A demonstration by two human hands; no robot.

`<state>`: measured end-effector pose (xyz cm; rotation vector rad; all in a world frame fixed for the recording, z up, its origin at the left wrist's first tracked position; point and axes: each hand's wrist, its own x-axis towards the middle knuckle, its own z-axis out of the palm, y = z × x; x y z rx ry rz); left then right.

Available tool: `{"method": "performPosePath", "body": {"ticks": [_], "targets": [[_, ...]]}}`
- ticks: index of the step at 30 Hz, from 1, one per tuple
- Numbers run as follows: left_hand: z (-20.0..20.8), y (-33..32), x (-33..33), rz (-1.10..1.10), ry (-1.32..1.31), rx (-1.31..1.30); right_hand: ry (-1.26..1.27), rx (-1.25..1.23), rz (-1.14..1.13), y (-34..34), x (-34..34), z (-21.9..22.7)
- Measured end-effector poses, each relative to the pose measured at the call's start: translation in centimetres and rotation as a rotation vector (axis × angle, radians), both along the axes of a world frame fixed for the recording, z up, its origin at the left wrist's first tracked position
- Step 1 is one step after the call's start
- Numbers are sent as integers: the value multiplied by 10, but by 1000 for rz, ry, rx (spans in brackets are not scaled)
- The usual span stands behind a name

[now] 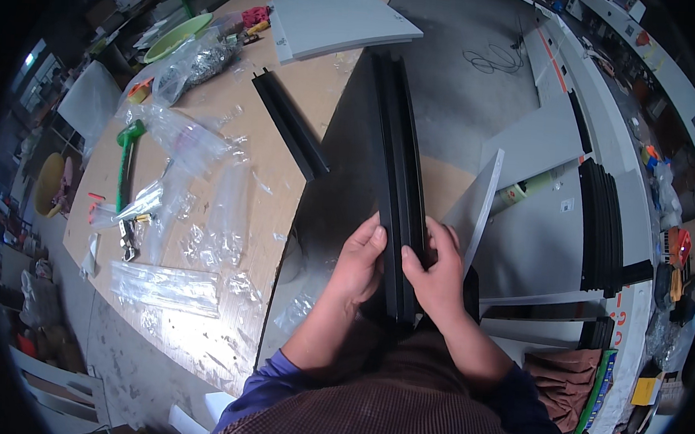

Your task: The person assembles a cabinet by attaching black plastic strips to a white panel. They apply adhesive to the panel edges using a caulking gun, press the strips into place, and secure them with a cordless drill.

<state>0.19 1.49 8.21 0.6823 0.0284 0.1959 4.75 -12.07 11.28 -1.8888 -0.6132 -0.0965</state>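
A long black grooved profile strip stands out in front of my body, its lower end close to my apron. My left hand grips its left edge, thumb on top and fingers curled beneath. On the opposite edge my right hand is closed the same way, with its thumb pressed against the strip. Whether it is one piece or several nested together, I cannot tell. A shorter black profile lies slantwise on the wooden table to the left, apart from my hands.
On the table lie a green-headed mallet, crumpled clear plastic bags, a bag of small metal parts and white panels. To the right, a white panel stands on edge near my right hand, and black strips are stacked beyond.
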Motion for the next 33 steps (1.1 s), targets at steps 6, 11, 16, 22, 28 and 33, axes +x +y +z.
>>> {"method": "performPosePath", "body": {"ticks": [6, 11, 16, 22, 28, 33], "targets": [[1, -1, -3, -16, -43, -16, -49, 16, -14, 2, -4, -1], [2, -1, -3, -14, -17, -23, 6, 35, -20, 2, -4, 0], [4, -1, -2, -19, -44, -6, -21, 27, -27, 2, -3, 0], [4, 0, -2, -12, -71, -18, -33, -7, -30, 6, -3, 2], [6, 1, -9, 173, 11, -40, 7, 29, 2, 21, -2, 9], [43, 30, -36, 905, 248, 342, -45, -47, 64, 53, 2, 7]]}}
